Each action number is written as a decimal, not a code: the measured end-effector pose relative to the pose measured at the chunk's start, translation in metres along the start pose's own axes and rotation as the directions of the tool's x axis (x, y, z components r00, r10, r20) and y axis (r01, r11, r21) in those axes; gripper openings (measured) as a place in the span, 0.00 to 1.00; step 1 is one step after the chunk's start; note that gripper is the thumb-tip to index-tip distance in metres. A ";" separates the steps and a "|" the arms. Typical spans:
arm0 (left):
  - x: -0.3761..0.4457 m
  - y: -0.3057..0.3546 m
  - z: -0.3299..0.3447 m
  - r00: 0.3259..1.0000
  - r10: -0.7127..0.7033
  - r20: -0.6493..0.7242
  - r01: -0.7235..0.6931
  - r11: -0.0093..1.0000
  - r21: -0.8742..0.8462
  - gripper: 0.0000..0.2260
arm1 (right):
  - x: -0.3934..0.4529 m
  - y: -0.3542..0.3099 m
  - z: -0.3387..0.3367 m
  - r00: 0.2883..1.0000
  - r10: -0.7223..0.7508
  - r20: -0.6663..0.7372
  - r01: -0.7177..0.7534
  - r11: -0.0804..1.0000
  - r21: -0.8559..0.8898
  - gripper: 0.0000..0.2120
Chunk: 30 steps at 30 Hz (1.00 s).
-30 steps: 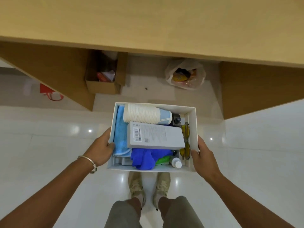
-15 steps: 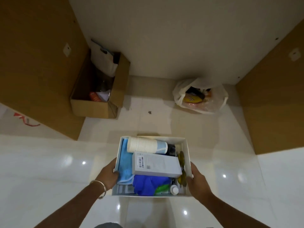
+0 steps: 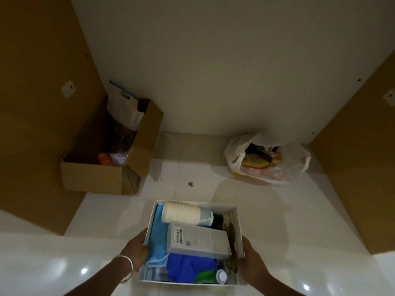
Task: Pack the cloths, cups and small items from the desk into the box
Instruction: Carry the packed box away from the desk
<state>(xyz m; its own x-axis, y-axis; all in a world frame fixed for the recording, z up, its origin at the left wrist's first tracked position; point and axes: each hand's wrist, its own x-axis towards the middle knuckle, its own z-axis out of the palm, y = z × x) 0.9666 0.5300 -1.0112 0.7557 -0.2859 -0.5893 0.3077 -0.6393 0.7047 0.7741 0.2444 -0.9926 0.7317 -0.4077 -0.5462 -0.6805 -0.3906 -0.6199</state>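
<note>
An open white rectangular cardboard box is gripped at its left wall by the left hand and at its right wall by the right hand, above the glossy white floor. A stack of white paper cups, a light blue cloth and a grey carton are packed inside. A brown cardboard box sits far left.

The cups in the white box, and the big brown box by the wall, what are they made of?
The stack of cups looks like paper: matte cream, with thin ridged rims nested close together. The brown box looks like cardboard: dull tan, creased flaps, a frayed corner. The white box they lie in seems to be stiff, smooth card, though thin plastic is possible.
</note>
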 end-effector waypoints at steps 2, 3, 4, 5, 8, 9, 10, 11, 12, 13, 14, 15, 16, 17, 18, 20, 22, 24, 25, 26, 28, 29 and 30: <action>0.010 0.011 -0.002 0.999 0.053 -0.002 -0.053 0.998 0.046 0.19 | 0.017 -0.003 -0.002 0.999 -0.019 -0.045 0.019 1.000 0.004 0.24; 0.013 0.019 -0.004 0.998 0.057 0.019 -0.057 0.998 0.027 0.18 | 0.026 -0.007 -0.005 0.998 -0.018 -0.064 0.019 1.000 0.022 0.23; 0.023 0.025 -0.003 0.998 0.062 0.013 -0.063 0.997 0.041 0.17 | 0.035 -0.010 -0.007 0.996 -0.019 -0.082 0.022 0.999 0.040 0.20; 0.029 0.033 -0.004 0.997 0.073 0.015 -0.073 0.996 0.049 0.17 | 0.044 -0.012 -0.010 0.996 -0.027 -0.090 0.031 0.999 0.039 0.18; 0.049 0.045 -0.007 0.995 0.095 0.032 -0.098 0.990 0.106 0.18 | 0.072 -0.015 -0.017 0.995 -0.051 -0.086 0.050 0.999 -0.011 0.13; 0.055 0.048 -0.008 0.994 0.100 0.036 -0.103 0.988 0.112 0.18 | 0.080 -0.016 -0.020 0.995 -0.050 -0.088 0.048 0.999 -0.025 0.14; 0.063 0.051 -0.009 0.993 0.110 0.035 -0.113 0.986 0.124 0.17 | 0.090 -0.017 -0.022 0.994 -0.058 -0.090 0.055 0.998 -0.035 0.16; 0.070 0.054 -0.011 0.992 0.118 0.040 -0.122 0.983 0.136 0.17 | 0.097 -0.020 -0.026 0.995 -0.055 -0.083 0.051 0.997 -0.053 0.19; 0.078 0.057 -0.012 0.991 0.126 0.038 -0.131 0.982 0.139 0.16 | 0.105 -0.023 -0.028 0.995 -0.063 -0.075 0.058 0.996 -0.074 0.23; 0.085 0.060 -0.013 0.990 0.135 0.038 -0.139 0.981 0.136 0.16 | 0.111 -0.027 -0.031 0.996 -0.062 -0.066 0.056 0.994 -0.095 0.26; 0.092 0.062 -0.014 0.988 0.149 0.038 -0.153 0.979 0.136 0.16 | 0.116 -0.031 -0.033 0.996 -0.067 -0.063 0.060 0.993 -0.102 0.30; 0.097 0.064 -0.015 0.986 0.161 0.036 -0.165 0.975 0.149 0.16 | 0.120 -0.034 -0.035 0.996 -0.063 -0.065 0.056 0.993 -0.107 0.33; 0.104 0.063 -0.016 0.984 0.173 0.029 -0.176 0.972 0.159 0.16 | 0.124 -0.037 -0.037 0.995 -0.074 -0.068 0.067 0.992 -0.105 0.35; 0.107 0.064 -0.017 0.984 0.177 0.024 -0.178 0.970 0.166 0.16 | 0.125 -0.039 -0.038 0.995 -0.076 -0.066 0.069 0.992 -0.109 0.35; 0.109 0.063 -0.017 0.984 0.179 0.018 -0.179 0.970 0.166 0.17 | 0.126 -0.040 -0.039 0.995 -0.085 -0.062 0.077 0.991 -0.113 0.34; 0.111 0.061 -0.015 0.984 0.180 -0.009 -0.176 0.972 0.157 0.17 | 0.126 -0.041 -0.039 0.995 -0.083 -0.052 0.075 0.989 -0.128 0.28; 0.107 0.062 -0.012 0.982 0.186 -0.028 -0.180 0.972 0.151 0.17 | 0.125 -0.044 -0.039 0.997 -0.066 -0.049 0.059 0.990 -0.126 0.24; 0.102 0.065 -0.009 0.977 0.206 -0.047 -0.196 0.966 0.170 0.15 | 0.123 -0.048 -0.039 0.998 -0.049 -0.039 0.044 0.993 -0.108 0.22; 0.098 0.068 -0.009 0.975 0.213 -0.055 -0.200 0.962 0.184 0.14 | 0.120 -0.051 -0.040 0.999 -0.028 -0.040 0.024 0.994 -0.108 0.22; 0.094 0.069 -0.008 0.974 0.215 -0.070 -0.197 0.960 0.197 0.14 | 0.119 -0.051 -0.039 0.999 -0.016 -0.047 0.010 0.994 -0.110 0.22; 0.084 0.071 -0.012 0.972 0.217 -0.084 -0.193 0.954 0.230 0.14 | 0.113 -0.052 -0.041 0.998 0.035 -0.047 -0.041 0.990 -0.135 0.24; 0.076 0.072 -0.014 0.977 0.203 -0.071 -0.180 0.952 0.249 0.14 | 0.105 -0.054 -0.044 0.997 0.072 -0.040 -0.077 0.985 -0.155 0.25; 0.067 0.074 -0.016 0.978 0.197 -0.067 -0.174 0.951 0.257 0.16 | 0.099 -0.054 -0.046 0.996 0.088 -0.029 -0.091 0.984 -0.150 0.25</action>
<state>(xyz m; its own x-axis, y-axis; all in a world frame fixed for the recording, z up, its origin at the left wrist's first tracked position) 1.0492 0.4753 -0.9925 0.8385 -0.3577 -0.4110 0.0124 -0.7416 0.6707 0.8818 0.1871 -0.9876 0.6678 -0.4643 -0.5817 -0.7424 -0.4715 -0.4760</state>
